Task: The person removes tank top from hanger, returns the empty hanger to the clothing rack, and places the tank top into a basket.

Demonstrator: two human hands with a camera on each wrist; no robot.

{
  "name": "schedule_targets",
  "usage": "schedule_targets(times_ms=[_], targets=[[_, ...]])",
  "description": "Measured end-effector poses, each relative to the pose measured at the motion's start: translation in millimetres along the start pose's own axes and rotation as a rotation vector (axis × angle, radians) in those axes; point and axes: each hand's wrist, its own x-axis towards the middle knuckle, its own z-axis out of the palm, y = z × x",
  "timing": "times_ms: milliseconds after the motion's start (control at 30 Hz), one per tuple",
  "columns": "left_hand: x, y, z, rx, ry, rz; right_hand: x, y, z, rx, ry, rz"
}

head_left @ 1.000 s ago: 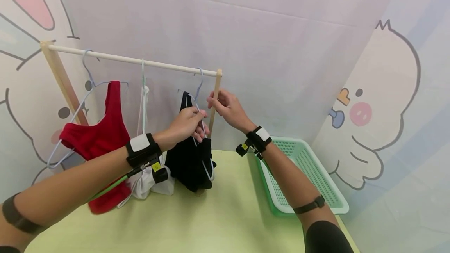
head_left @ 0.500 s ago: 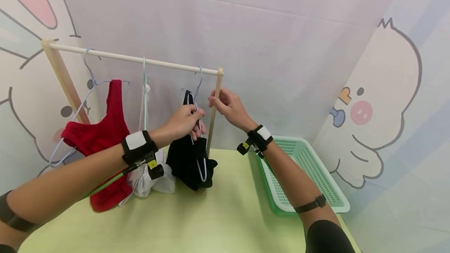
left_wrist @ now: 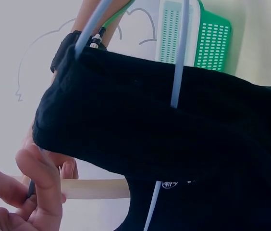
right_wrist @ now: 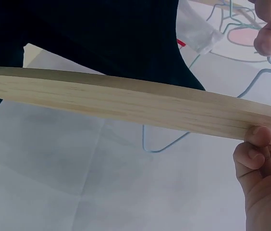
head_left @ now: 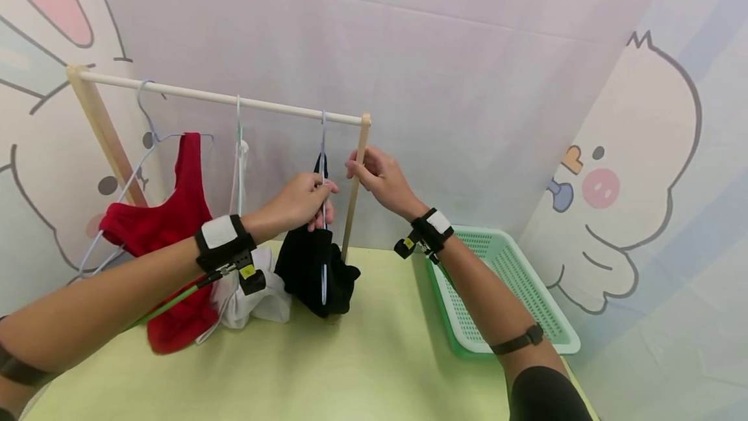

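My left hand (head_left: 298,203) pinches the side of a pale blue wire hanger (head_left: 324,138), whose hook is over the rack's white rail (head_left: 274,107). A black garment (head_left: 304,265) hangs from this hanger, which the head view shows nearly edge-on. The left wrist view has the black cloth (left_wrist: 106,110) close up, with hanger wire passing through it. With thumb and fingers, my right hand (head_left: 388,184) holds the upper part of the rack's right wooden post (head_left: 353,210). In the right wrist view that post (right_wrist: 126,103) crosses in front of the garment.
Further left on the rail, a red tank top (head_left: 175,213) hangs on a blue hanger, one strap low. Between it and the black garment hangs a white garment (head_left: 263,297) on a pale green hanger. A green-and-white perforated basket (head_left: 569,343) stands on the yellow-green table (head_left: 374,356) at right.
My left hand has moved slightly left, and the black garment's hanger has swung from angled to nearly edge-on, its lower end shifting left. My right hand keeps its hold on the post.
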Motion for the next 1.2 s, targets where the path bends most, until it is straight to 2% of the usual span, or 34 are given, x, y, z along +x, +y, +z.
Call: schedule_targets(times_ms=[267,633,900,1200], targets=[[-1.8,-1.1,-7.1,0.052,-0.011,0.026,-1,-1,0.3,0.009,-0.006,0.003],[-4.6,0.6,-11.9,-0.058,-0.016,-0.013,-1,-2,-0.7,0.023,-0.01,0.0],[-7.1,3.7,-17.3,-0.048,-0.052,-0.013,-2,-3,0.0,0.019,-0.006,0.005],[-6.9,6.1,-23.9,-0.004,0.006,-0.007,-2,-4,1.0,0.005,-0.002,0.003]])
